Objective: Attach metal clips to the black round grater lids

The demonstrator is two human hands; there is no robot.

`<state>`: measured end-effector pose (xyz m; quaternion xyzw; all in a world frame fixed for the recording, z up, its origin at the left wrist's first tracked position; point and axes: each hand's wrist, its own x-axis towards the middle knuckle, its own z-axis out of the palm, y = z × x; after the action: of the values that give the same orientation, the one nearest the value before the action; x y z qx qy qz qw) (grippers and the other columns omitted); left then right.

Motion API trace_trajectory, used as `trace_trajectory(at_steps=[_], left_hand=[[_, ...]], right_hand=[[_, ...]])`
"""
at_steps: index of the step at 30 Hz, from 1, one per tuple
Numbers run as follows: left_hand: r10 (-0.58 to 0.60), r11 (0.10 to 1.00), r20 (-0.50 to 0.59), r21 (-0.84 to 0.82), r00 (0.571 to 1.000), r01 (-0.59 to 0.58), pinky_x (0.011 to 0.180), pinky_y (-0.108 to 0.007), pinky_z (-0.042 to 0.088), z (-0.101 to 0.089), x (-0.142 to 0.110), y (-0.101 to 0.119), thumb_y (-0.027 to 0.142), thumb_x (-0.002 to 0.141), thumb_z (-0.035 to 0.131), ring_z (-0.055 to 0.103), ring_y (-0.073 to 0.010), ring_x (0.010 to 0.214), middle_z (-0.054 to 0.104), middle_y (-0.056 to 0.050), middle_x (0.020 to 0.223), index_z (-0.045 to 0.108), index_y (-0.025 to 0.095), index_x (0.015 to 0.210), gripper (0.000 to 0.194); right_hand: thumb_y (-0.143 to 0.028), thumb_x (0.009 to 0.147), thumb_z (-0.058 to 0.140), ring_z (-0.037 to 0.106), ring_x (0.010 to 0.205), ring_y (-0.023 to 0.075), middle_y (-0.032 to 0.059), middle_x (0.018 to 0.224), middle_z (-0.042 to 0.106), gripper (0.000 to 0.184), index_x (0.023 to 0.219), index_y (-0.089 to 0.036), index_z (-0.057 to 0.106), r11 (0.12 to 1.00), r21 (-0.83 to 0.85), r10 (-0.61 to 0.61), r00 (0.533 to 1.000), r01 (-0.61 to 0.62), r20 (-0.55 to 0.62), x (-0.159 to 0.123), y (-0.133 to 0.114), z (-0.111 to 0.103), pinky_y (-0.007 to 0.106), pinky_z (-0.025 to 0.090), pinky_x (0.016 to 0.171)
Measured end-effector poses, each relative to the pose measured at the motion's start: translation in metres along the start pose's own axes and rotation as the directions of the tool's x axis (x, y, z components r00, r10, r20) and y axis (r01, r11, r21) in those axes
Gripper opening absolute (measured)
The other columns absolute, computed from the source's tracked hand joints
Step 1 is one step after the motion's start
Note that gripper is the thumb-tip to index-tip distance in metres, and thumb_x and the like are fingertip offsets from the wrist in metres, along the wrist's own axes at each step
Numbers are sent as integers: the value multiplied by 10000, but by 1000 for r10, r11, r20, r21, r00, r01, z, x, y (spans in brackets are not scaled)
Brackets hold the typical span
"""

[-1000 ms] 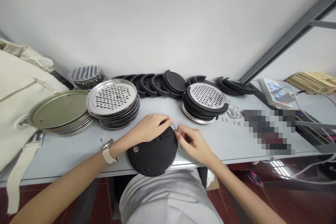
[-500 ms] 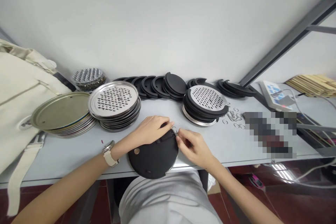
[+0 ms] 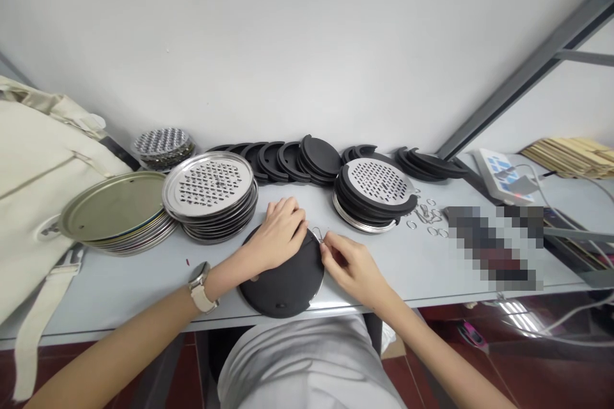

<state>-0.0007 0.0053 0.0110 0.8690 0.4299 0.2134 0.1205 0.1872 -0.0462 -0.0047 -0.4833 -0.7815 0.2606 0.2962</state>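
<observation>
A black round disc [image 3: 288, 291] lies at the table's front edge, a thin silver rim showing along its right side. My left hand [image 3: 278, 236] presses on its upper part, fingers bent over the far edge and holding it down. At the disc's upper right edge, my right hand [image 3: 348, 265] pinches a small metal wire ring [image 3: 317, 233]. The ring's lower end is hidden by the fingertips. Just beyond stands a stack of black discs [image 3: 371, 195] with a perforated grater plate [image 3: 381, 180] on top. Loose metal rings [image 3: 426, 212] lie to its right.
Left of the hands stand a stack of round grater plates [image 3: 208, 185] and olive-topped metal trays [image 3: 118, 204]. More black discs [image 3: 283, 160] line the wall. A cream bag [image 3: 38, 185] sits at far left. Wooden pieces [image 3: 566, 156] and a power strip [image 3: 503, 176] are at right.
My left hand has shifted left and up from the ring, now lying across the disc. The disc has turned slightly. My right hand stays at the ring.
</observation>
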Motion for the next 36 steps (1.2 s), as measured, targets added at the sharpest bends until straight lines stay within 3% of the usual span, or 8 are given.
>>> trace_trajectory(at_steps=[5,10,15,20,23,27,32,36], left_hand=[[-24,993,-28,-116,999,20,926,-408,375,-2,2,2,153,942,354,494,-200,953,526,-38,972,487,202,941,142],[127,935,-48,-328,991,-136,933,-345,411,-8,5,4,150,948,384,521,-188,1008,568,-51,1024,551,200,1012,185],[220,905,-20,-368,975,-212,918,-329,423,-6,4,2,103,930,420,549,-178,987,623,-37,1006,615,201,991,227],[176,918,-63,-351,982,-187,919,-345,415,-6,4,2,133,928,462,571,-175,961,654,-28,980,627,200,998,191],[139,897,-75,-412,987,-158,877,-305,443,-7,4,2,161,933,467,586,-159,925,648,-25,958,630,194,973,172],[152,872,-64,-461,986,-165,847,-269,455,-8,3,3,142,932,462,592,-145,910,637,-24,950,633,189,959,180],[133,881,-72,-449,988,-151,859,-274,457,-9,3,4,149,932,458,590,-152,930,622,-32,972,633,194,952,182],[130,902,-72,-406,989,-148,860,-277,449,-7,3,2,149,932,465,586,-149,914,626,-20,947,627,192,939,168]], right_hand=[[-226,942,396,389,566,133,-36,625,396,222,727,-223,342,1000,-26,13,1000,-13,-3,1,1,1,253,313,565],[-238,954,390,422,584,138,-29,654,436,210,747,-224,355,999,-47,-11,1000,11,5,2,1,1,253,333,583],[-245,964,378,436,599,141,-26,672,445,207,759,-226,360,999,-47,-22,1000,22,8,1,1,1,256,347,596],[-255,957,406,438,583,139,-30,661,444,191,769,-227,384,1000,-20,10,999,-11,-34,1,2,4,257,359,578],[-244,927,469,499,653,146,-6,765,513,55,892,-219,435,999,48,24,993,-18,-119,2,4,4,266,415,642],[-205,905,506,562,847,168,45,972,569,210,1113,-202,484,989,116,-76,987,92,-139,4,5,1,296,450,795],[-186,914,502,570,783,151,25,872,579,59,937,-198,555,984,149,-78,985,102,-154,7,5,-2,278,453,750],[-185,915,505,565,759,150,21,830,572,62,888,-196,560,980,166,-81,986,105,-145,7,5,-1,278,454,728]])
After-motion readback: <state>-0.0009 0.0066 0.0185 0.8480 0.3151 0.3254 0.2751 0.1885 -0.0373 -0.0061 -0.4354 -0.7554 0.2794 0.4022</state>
